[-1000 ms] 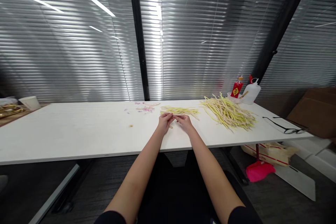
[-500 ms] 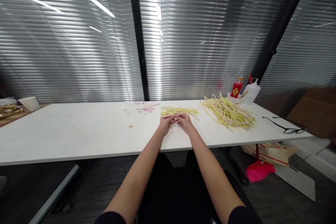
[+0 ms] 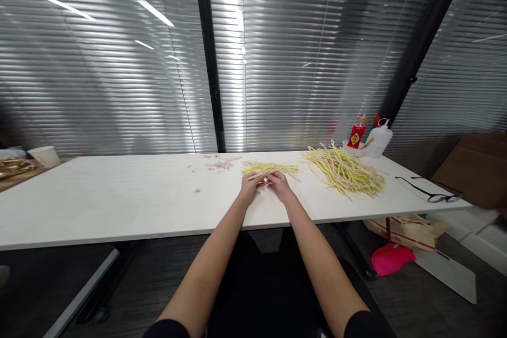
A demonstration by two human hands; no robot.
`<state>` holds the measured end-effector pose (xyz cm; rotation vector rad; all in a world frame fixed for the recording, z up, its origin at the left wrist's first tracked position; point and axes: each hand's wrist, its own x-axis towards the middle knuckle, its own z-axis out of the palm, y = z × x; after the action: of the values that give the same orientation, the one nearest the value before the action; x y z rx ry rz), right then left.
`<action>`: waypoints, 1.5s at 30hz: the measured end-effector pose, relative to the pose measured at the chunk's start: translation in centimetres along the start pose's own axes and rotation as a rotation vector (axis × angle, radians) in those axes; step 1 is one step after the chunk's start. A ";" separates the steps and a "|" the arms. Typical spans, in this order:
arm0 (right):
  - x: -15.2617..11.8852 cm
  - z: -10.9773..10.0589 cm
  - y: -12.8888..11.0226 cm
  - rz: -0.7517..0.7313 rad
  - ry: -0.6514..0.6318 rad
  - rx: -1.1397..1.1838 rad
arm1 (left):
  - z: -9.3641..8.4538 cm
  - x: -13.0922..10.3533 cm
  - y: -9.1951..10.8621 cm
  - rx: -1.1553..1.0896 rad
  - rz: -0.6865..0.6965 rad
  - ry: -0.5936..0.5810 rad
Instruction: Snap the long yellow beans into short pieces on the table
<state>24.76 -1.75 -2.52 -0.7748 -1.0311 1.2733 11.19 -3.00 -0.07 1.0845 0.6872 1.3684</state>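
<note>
My left hand (image 3: 250, 186) and my right hand (image 3: 278, 186) meet fingertip to fingertip just above the white table (image 3: 130, 198). Between them runs a thin pale strand (image 3: 259, 175), pinched by the fingers of both hands. Directly behind lies a small bundle of long yellow and cream strands (image 3: 273, 166), partly covered by my fingers. A tiny beige scrap (image 3: 259, 193) rests on the table near my left hand. Farther right spreads a larger loose heap of the same yellow and cream strands (image 3: 344, 170).
Small pink and purple bits (image 3: 222, 165) lie left of the bundle. At the back right stand a red-labelled bottle (image 3: 356, 136), a shallow bowl (image 3: 354, 152) and a white squeeze bottle (image 3: 379, 140). Eyeglasses (image 3: 439, 197) sit near the right edge; a paper cup (image 3: 45, 156) is far left.
My hands stay in nearly the same place. The fingers have shifted slightly, and the pale strand shows a little more over my left fingers.
</note>
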 end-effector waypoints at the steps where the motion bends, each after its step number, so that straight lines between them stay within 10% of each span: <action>1: 0.1 0.0 0.1 0.002 0.007 0.009 | -0.1 0.1 -0.1 -0.008 0.006 0.009; 45: 0.8 0.1 1.2 -0.001 -0.053 -0.005 | -0.6 0.9 -1.0 -0.016 0.054 -0.009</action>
<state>24.22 -0.81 -3.46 -0.7483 -1.0774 1.2969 11.18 -1.93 -1.01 1.1020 0.6436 1.4120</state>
